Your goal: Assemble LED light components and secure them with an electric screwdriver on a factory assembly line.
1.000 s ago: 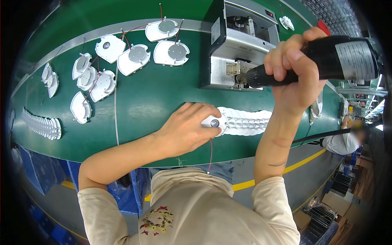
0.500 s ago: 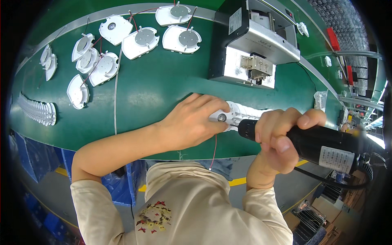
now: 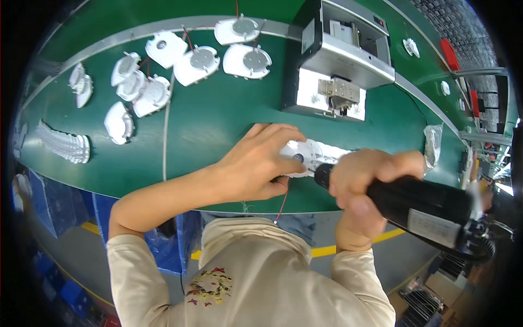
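Observation:
My left hand [image 3: 261,163] lies on the green bench with its thumb and fingers closed around the edge of a white plastic housing [image 3: 297,146]. From under that hand a thin red wire [image 3: 282,207] hangs over the bench's front edge. My right hand [image 3: 357,182] is wrapped around a black electric screwdriver [image 3: 419,204], held tilted with its nose toward the housing's right side. The bit's tip is too small to tell whether it touches a screw. More white plastic parts [image 3: 332,151] lie just beyond the screwdriver, partly hidden by it.
A black and silver machine [image 3: 338,65] stands behind my hands. Several white housings with grey discs [image 3: 199,62] lie at the back left. A row of nested white parts [image 3: 62,141] sits far left. A clear plastic bag [image 3: 433,146] lies at right, blue bins [image 3: 174,240] below the bench.
The whole view has shifted a little. My right hand and the screwdriver have moved slightly left, the tool's rear end a bit lower. My left hand keeps its hold on the housing.

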{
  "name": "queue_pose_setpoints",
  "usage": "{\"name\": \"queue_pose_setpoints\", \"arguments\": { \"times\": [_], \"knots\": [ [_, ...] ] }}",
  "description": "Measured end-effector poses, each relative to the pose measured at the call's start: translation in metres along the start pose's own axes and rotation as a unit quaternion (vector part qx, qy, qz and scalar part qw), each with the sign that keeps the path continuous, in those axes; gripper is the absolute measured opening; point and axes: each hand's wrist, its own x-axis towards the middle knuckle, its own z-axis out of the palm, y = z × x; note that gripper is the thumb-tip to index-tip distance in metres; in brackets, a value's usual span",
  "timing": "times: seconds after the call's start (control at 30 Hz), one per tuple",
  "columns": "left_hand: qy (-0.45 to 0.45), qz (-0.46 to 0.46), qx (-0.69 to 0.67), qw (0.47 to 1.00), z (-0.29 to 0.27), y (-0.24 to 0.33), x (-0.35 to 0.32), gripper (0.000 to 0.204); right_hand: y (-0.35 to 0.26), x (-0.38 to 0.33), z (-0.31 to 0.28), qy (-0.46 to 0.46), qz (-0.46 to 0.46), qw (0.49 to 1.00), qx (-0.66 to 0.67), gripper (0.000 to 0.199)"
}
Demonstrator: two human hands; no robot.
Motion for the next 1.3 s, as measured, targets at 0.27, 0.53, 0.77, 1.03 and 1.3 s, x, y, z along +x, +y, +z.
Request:
{"name": "queue_pose_setpoints", "arguments": {
  "times": [0.27,0.53,0.77,1.03,1.3],
  "knots": [
    [0.048,-0.093,0.195,0.975,-0.104,-0.001,0.02,0.044,-0.032,0.005,-0.045,-0.053,-0.136,0.983,0.113,0.045],
    [0.091,-0.09,0.189,0.974,-0.114,-0.06,0.056,0.046,-0.02,-0.011,-0.035,-0.002,-0.143,0.989,0.042,0.041],
    [-0.002,-0.044,0.295,0.955,-0.066,-0.054,0.045,0.047,-0.025,-0.021,-0.042,0.01,-0.128,0.991,0.044,0.039],
    [0.219,-0.016,0.283,0.934,-0.075,-0.028,0.015,0.031,-0.027,-0.027,-0.043,0.027,-0.135,0.99,0.044,0.039],
    [0.018,-0.14,0.127,0.982,-0.055,-0.022,-0.012,0.03,-0.024,-0.021,-0.043,0.021,-0.118,0.992,0.047,0.038]
  ]
}}
